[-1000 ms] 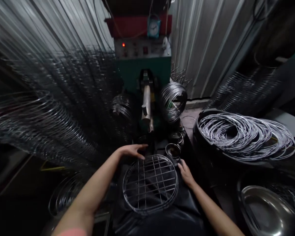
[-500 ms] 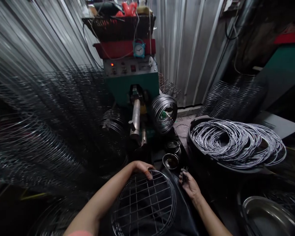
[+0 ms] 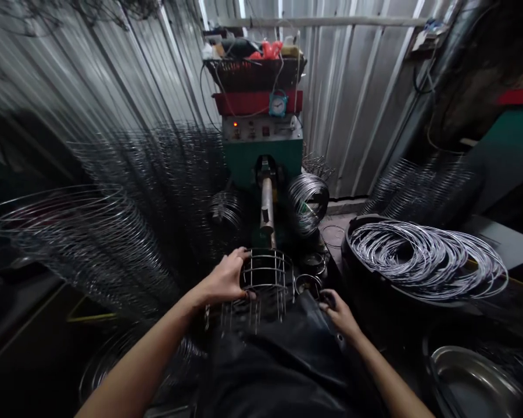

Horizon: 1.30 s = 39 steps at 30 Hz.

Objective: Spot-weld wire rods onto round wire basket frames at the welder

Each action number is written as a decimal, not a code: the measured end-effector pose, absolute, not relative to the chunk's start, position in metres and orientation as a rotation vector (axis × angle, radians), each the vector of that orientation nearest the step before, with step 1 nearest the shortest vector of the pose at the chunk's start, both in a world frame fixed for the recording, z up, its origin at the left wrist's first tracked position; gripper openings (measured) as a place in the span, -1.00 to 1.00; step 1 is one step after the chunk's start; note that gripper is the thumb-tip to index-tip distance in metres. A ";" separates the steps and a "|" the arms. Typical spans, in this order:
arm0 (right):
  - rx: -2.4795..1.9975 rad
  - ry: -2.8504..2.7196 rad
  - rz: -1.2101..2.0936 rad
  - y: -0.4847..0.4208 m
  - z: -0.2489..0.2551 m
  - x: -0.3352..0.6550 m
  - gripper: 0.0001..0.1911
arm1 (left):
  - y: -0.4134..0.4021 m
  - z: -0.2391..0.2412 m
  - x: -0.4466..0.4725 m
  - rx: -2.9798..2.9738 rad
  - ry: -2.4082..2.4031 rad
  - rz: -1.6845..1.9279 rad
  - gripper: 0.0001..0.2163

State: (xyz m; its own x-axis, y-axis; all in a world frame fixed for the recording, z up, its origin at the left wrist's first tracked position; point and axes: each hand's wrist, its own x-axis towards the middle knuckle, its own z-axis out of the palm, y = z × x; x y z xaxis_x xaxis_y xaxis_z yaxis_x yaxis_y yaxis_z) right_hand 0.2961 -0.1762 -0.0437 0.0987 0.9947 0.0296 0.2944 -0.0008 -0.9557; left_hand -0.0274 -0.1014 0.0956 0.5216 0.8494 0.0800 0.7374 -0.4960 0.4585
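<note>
My left hand [image 3: 221, 281] grips the left rim of a round wire grid [image 3: 265, 278], which now stands tilted up and away from me, just below the machine's metal arm [image 3: 267, 204]. My right hand [image 3: 340, 313] rests at the right of my dark apron [image 3: 283, 360], fingers curled near a small metal cup [image 3: 307, 284]; what it holds, if anything, is too dark to make out. The green machine [image 3: 264, 154] with a red light and a small clock stands straight ahead.
A black tub [image 3: 353, 255] heaped with wire rings sits at the right. A steel bowl [image 3: 475, 377] lies at the lower right. Long stacks of wire rings [image 3: 82, 232] fill the left side. Coils of wire [image 3: 309, 197] hang beside the machine. Corrugated metal walls stand behind.
The wire grid went from lying flat on my lap to being lifted and tipped forward toward the machine by my left hand. My right hand stayed by the small cup.
</note>
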 end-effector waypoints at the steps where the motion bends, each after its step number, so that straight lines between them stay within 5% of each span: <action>1: -1.408 -1.406 1.049 -0.174 -0.022 0.291 -0.68 | -0.106 0.095 -0.026 2.488 1.401 0.472 -0.11; 7: -1.168 -1.732 1.613 -0.151 0.058 0.242 -0.74 | -0.120 0.057 -0.003 2.669 1.632 0.417 -0.17; 15: -1.308 -2.196 0.624 -0.111 0.013 0.192 -0.82 | -0.116 0.024 0.003 2.515 1.580 0.441 -0.11; 24: -1.123 -2.452 0.662 -0.103 0.011 0.204 -0.64 | -0.087 0.005 -0.006 2.398 1.497 0.465 -0.10; 30: -1.131 -2.448 0.632 -0.089 0.002 0.200 -0.79 | -0.070 -0.011 -0.007 2.345 1.440 0.532 -0.07; 39: -1.179 -2.475 0.567 -0.085 -0.004 0.201 -0.74 | -0.064 -0.013 -0.009 2.363 1.389 0.556 -0.07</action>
State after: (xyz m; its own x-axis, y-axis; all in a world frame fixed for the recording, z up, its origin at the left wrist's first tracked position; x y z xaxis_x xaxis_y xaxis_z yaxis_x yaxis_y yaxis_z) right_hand 0.2006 -0.0853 -0.0039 -0.5977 0.7910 0.1307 0.6552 0.5760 -0.4888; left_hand -0.0089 -0.0640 -0.0126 0.4445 0.8817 0.1584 0.7474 -0.4624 0.4770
